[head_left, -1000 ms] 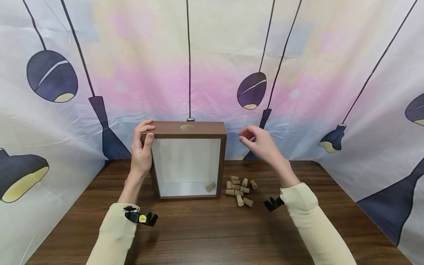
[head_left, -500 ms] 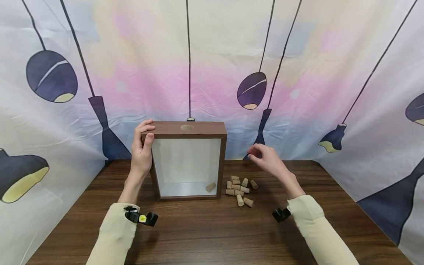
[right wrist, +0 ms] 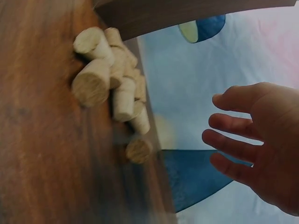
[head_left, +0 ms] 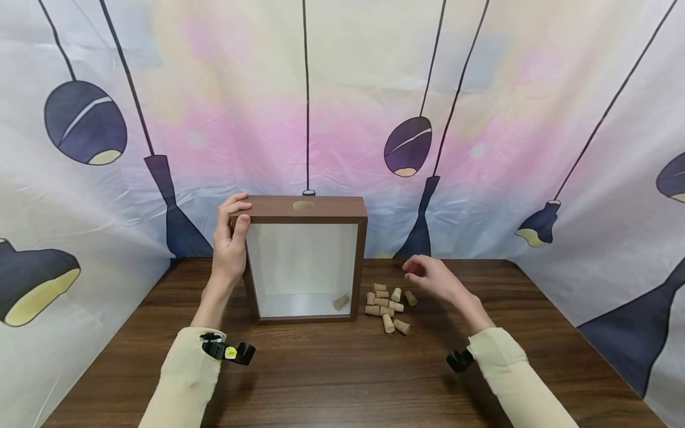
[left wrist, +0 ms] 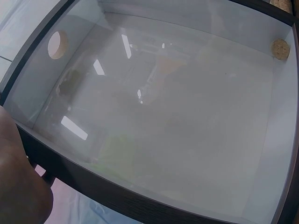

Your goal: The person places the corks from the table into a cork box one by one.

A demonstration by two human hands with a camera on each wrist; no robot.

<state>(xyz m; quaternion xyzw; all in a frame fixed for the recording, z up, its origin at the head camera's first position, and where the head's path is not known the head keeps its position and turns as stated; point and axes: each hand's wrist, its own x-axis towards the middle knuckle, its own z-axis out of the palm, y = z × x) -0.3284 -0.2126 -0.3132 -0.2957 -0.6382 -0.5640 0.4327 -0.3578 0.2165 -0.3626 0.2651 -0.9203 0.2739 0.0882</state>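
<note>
A brown-framed shadow box (head_left: 361, 267) with a clear front and a round hole (head_left: 303, 205) in its top stands upright on the table. My left hand (head_left: 229, 255) grips its upper left corner, thumb on the front edge and fingers over the top. One cork (head_left: 341, 302) lies inside, in the lower right corner; the left wrist view shows this cork (left wrist: 280, 49) too. Right of the box lies a loose pile of several corks (head_left: 383, 302). Above and behind that pile hovers my right hand (head_left: 436, 279), fingers loosely bent, holding nothing; in the right wrist view its fingers (right wrist: 233, 144) are spread.
The dark wooden table (head_left: 342, 380) reaches back to a printed fabric backdrop (head_left: 342, 137) with lamp drawings, which also hangs on both sides. A black wrist camera (head_left: 243, 353) sits on the left wrist and another camera (head_left: 459, 360) on the right.
My right hand has come down and slightly to the right, from beside the box's top to just above the corks. The left hand, the box and the corks have stayed put.
</note>
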